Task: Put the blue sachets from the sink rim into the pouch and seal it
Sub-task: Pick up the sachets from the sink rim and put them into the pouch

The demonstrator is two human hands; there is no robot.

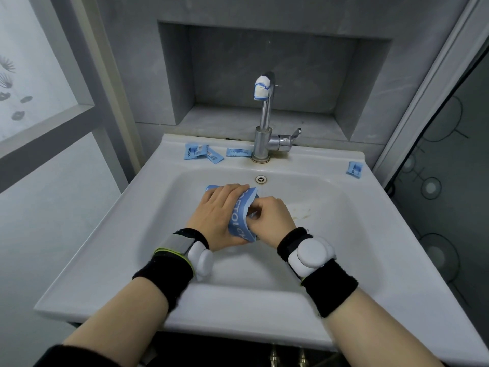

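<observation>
Black wristbands point(164, 271) and white round trackers point(309, 256) sit on both forearms. Over the basin, the left hand point(219, 207) wraps its fingers point(232, 188) round a blue pouch point(239, 221); big white letters run along it, partly covered, "TOU" readable. The right hand point(270, 218) pinches the pouch's edge with curled fingers. Three blue sachets point(195, 152) lie on the sink rim point(304, 160) left of the tap point(264, 120), a fourth sachet point(355, 169) far right; their print looks like "SOFTOUCH".
</observation>
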